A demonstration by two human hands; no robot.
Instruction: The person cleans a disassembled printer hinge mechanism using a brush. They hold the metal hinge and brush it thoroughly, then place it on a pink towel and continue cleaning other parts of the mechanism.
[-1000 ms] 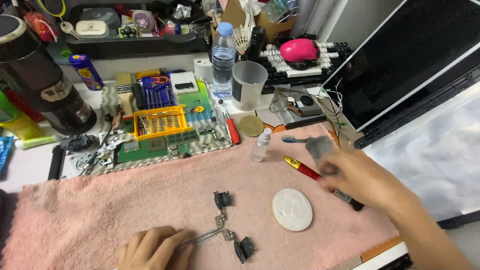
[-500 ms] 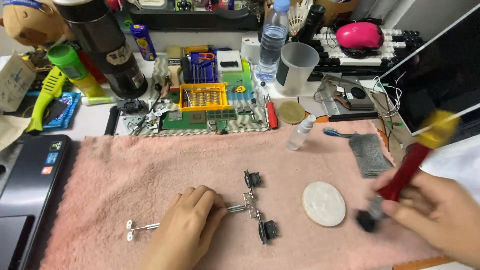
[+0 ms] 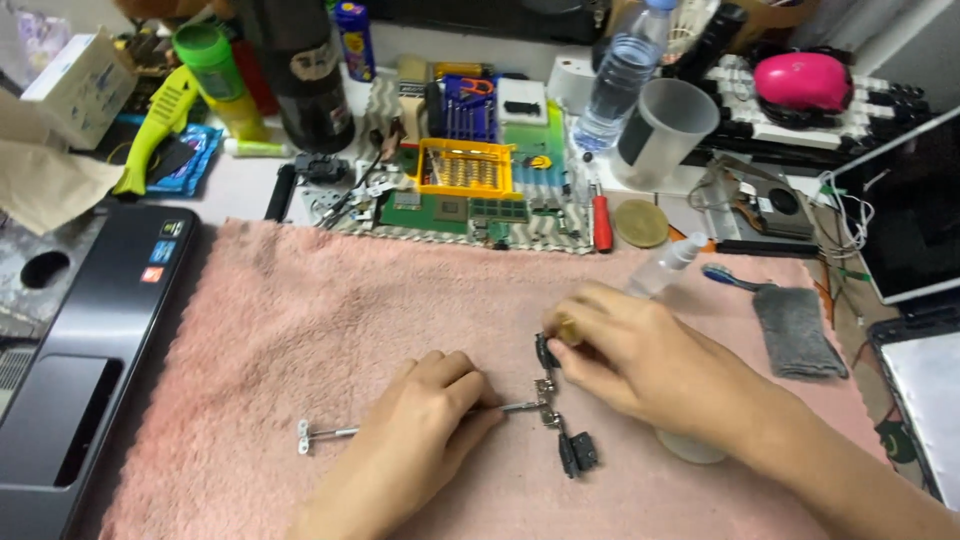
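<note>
Lying across a pink towel point(image 3: 300, 330) spread over the tabletop, a metal laptop hinge bracket point(image 3: 545, 400) is pinned down under both hands. The left hand point(image 3: 425, 420) rests palm down on the bracket's long thin arm, fingers curled and pressing it into the cloth; the arm's far end, a small flat tab with holes, sticks out to the left of that hand. The right hand point(image 3: 640, 360) is clenched around the yellowish handle end of a screwdriver point(image 3: 570, 330), whose shaft is hidden under the fingers, and it sits just over the upper black hinge barrel. The lower black barrel lies free on the towel, just below and between the two hands. A round white disc point(image 3: 690, 447) peeks out from under the right wrist. To the right on the towel lies a grey cloth point(image 3: 795, 330), with a toothbrush point(image 3: 728, 278) and a small clear dropper bottle point(image 3: 665, 265) near its upper edge. Beyond the towel a green circuit board point(image 3: 455, 212) rests with a yellow bit tray point(image 3: 465, 167) on it, a red-handled screwdriver point(image 3: 601, 222) just beside it, and a round brass-coloured lid point(image 3: 641, 222) next to that. Farther back stand a water bottle point(image 3: 620, 70) and a translucent measuring cup point(image 3: 662, 125). A dark laptop base point(image 3: 90, 350) lies along the towel's left edge.
</note>
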